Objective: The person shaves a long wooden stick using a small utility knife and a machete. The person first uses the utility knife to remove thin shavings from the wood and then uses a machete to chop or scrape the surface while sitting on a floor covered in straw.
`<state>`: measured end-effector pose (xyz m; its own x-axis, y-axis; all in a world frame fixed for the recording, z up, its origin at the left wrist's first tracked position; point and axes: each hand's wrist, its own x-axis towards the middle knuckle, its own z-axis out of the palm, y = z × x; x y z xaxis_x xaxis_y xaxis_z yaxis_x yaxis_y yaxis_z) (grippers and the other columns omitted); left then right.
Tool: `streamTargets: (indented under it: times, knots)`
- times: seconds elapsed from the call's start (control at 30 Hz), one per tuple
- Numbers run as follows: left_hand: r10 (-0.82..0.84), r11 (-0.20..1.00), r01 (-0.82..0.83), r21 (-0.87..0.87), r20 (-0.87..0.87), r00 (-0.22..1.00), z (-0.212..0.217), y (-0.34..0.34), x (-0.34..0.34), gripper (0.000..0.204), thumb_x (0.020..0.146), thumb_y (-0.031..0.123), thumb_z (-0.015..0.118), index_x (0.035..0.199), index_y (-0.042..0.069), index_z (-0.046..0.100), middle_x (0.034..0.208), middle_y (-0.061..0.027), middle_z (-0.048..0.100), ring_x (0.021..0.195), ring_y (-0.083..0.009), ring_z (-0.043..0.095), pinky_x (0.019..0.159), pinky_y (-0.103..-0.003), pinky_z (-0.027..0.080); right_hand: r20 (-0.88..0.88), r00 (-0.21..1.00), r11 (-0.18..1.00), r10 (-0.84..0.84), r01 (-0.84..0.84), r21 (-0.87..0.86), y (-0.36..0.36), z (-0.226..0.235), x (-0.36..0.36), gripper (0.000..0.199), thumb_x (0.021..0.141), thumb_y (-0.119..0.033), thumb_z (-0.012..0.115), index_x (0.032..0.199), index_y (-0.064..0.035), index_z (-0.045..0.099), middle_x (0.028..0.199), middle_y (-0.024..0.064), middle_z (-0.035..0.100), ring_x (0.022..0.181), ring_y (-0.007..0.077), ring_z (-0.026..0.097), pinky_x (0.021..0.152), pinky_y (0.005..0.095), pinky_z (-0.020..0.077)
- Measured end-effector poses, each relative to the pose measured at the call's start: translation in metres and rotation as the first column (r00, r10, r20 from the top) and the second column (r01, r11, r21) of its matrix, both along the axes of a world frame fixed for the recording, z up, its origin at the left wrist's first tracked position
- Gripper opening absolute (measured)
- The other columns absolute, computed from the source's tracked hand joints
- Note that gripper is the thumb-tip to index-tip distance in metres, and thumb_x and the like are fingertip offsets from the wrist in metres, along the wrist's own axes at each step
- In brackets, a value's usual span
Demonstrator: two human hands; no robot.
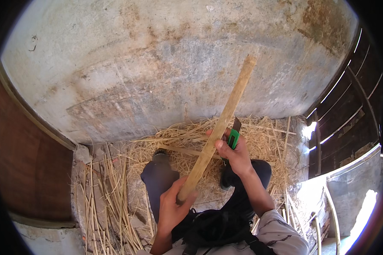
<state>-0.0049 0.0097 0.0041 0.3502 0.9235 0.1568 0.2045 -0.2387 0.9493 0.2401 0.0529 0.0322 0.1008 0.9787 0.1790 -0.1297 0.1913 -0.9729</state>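
Note:
A long, flat strip of split bamboo (224, 119) slants up and to the right in front of me. My left hand (173, 207) is closed around its lower end. Higher up, around the middle of the strip, my right hand (237, 155) pinches it with the thumb on top. That same hand also holds a green utility knife (233, 139), its dark blade out and pointing upward beside the strip's right edge. Parts of the right fingers are hidden behind the strip.
Thin shavings (268, 146) cover the floor around my feet. Several narrow bamboo sticks (110, 204) lie to the left. A stained plaster wall (174, 72) rises close ahead; a brown panel (27, 157) stands left, dark slatted boards (347, 114) right.

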Motion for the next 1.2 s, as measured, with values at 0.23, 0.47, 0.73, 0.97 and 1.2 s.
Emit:
streamTargets:
  times: [0.23, 0.47, 0.73, 0.97, 1.2]
  knots:
    - [-0.058, 0.973, 0.09, -0.21, 0.154, 0.986, -0.01, 0.001, 0.0, 0.044, 0.093, -0.005, 0.078, 0.134, -0.003, 0.064, 0.1, -0.006, 0.075, 0.072, -0.0041, 0.063, 0.058, -0.021, 0.049, 0.008, 1.0, 0.998, -0.012, 0.012, -0.054, -0.002, 0.005, 0.013, 0.039, 0.106, -0.03, 0.069, 0.134, -0.0032, 0.068, 0.106, 0.0019, 0.07, 0.093, 0.0085, 0.063, 0.079, 0.027, 0.0518]
    - [0.006, 0.987, 0.033, -0.156, 0.243, 0.97, -0.018, 0.0, 0.005, 0.045, 0.093, -0.007, 0.076, 0.136, -0.006, 0.064, 0.095, -0.0027, 0.072, 0.065, -0.0012, 0.056, 0.052, -0.019, 0.043, 0.45, 0.857, 0.932, -0.253, 0.091, 0.35, -0.013, -0.012, 0.024, 0.039, 0.104, -0.026, 0.069, 0.135, -0.003, 0.068, 0.093, 0.0104, 0.068, 0.08, 0.0186, 0.066, 0.073, 0.0363, 0.053]
    - [0.031, 0.99, 0.005, -0.144, 0.247, 0.969, -0.016, 0.005, 0.01, 0.044, 0.096, -0.005, 0.073, 0.139, -0.006, 0.063, 0.095, -0.0018, 0.071, 0.062, -0.0006, 0.055, 0.051, -0.019, 0.043, 0.806, 0.448, 0.886, -0.387, -0.063, 0.46, -0.035, -0.017, 0.015, 0.054, 0.091, -0.044, 0.076, 0.135, -0.0126, 0.072, 0.075, 0.0032, 0.056, 0.064, 0.0212, 0.063, 0.057, 0.0346, 0.051]
    - [0.047, 0.975, 0.003, -0.224, 0.219, 0.975, -0.003, 0.003, 0.012, 0.039, 0.097, -0.001, 0.076, 0.134, -0.007, 0.067, 0.103, -0.0053, 0.075, 0.088, -0.004, 0.062, 0.07, -0.02, 0.05, 0.776, 0.376, 0.813, -0.507, -0.092, 0.575, -0.038, -0.014, 0.01, 0.053, 0.084, -0.042, 0.081, 0.13, -0.0167, 0.076, 0.074, -0.0017, 0.055, 0.061, 0.0166, 0.061, 0.055, 0.0327, 0.0488]
    - [0.029, 0.971, 0.038, -0.236, 0.274, 0.961, -0.005, 0.001, 0.012, 0.039, 0.101, 0.003, 0.072, 0.138, -0.006, 0.065, 0.096, -0.0003, 0.072, 0.067, 0.0007, 0.052, 0.054, -0.018, 0.038, 0.762, 0.391, 0.801, -0.517, -0.095, 0.592, -0.037, -0.017, 0.009, 0.054, 0.083, -0.043, 0.082, 0.13, -0.0183, 0.076, 0.073, -0.003, 0.053, 0.059, 0.0142, 0.059, 0.054, 0.0313, 0.0471]
